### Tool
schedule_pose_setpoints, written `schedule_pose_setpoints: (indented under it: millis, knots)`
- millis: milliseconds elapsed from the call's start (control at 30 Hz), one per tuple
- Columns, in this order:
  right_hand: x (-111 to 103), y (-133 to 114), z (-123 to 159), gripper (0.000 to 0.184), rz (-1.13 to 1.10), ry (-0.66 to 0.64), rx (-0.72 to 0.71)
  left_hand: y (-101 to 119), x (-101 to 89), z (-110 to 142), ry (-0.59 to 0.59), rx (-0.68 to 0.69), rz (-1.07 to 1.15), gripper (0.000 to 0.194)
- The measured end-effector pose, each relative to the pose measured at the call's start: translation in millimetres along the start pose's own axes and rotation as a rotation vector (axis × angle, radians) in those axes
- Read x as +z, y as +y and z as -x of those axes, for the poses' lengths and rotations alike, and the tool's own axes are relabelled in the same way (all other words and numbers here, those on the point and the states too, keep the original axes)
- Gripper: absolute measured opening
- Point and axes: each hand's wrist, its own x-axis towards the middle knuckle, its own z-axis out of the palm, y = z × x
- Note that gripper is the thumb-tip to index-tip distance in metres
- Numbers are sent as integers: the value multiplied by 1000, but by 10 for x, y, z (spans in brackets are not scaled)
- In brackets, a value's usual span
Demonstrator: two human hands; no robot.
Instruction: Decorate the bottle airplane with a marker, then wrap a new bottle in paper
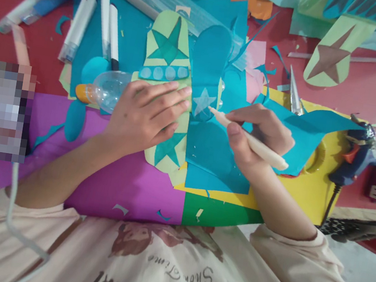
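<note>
A white marker (254, 144) is gripped in my right hand (263, 131), its tip at the edge of a pale star (203, 102) on a blue paper cutout (211, 50). My left hand (151, 116) lies flat, fingers stretched, over a light green paper cutout (174, 158) with green stars at both ends. A blue strip with pale dots (164, 72) crosses that cutout just above my fingers. Left of my left hand lies a clear plastic bottle piece (109, 87) with an orange cap (84, 93), partly hidden by the hand.
Several white markers (79, 28) lie at the upper left. Scissors (296, 93), a glue gun (352, 161) and a yellow tape roll (317, 158) are on the right. A green cutout with a brown star (330, 58) lies at the upper right. Purple paper (107, 181) spreads in front.
</note>
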Motion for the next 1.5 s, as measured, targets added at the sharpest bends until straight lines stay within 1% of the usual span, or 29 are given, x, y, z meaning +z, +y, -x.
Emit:
schedule_pose_setpoints:
  millis: [67,267,433,567,700,833,967,1100,1233,1300,1433,1500]
  knots:
    - [-12,11,-13,15,32,17,-14,-1,-2,1,-6,3,-4,39]
    - [11,-1,-39,8,39,-57,-95,5,-4,1,-1,-6,0,40]
    - [32,13,-32,7,61,-63,-132,4,-3,-5,2,-23,38,39]
    - [35,22,-35,9,70,-83,-135,12,-10,-18,14,-34,68,37]
    - [36,19,-33,10,66,-86,-136,19,-19,-25,-1,-58,61,37]
    - [28,11,-33,9,77,-72,-134,17,-19,-21,-6,-47,59,39]
    - [22,7,-38,9,98,-92,-130,17,-18,-18,-13,-41,31,38]
    - [26,8,-39,9,101,-72,-127,19,-18,-17,9,-21,31,37]
    - [24,12,-41,9,118,-82,-133,14,-14,-15,1,-16,-5,36]
    - [25,11,-42,9,102,-83,-139,7,-9,-14,27,11,-32,36]
    - [32,5,-38,11,89,-68,-123,-1,3,-14,153,112,-151,38]
    - [30,9,-37,11,96,-67,-132,1,3,-12,182,126,-190,39]
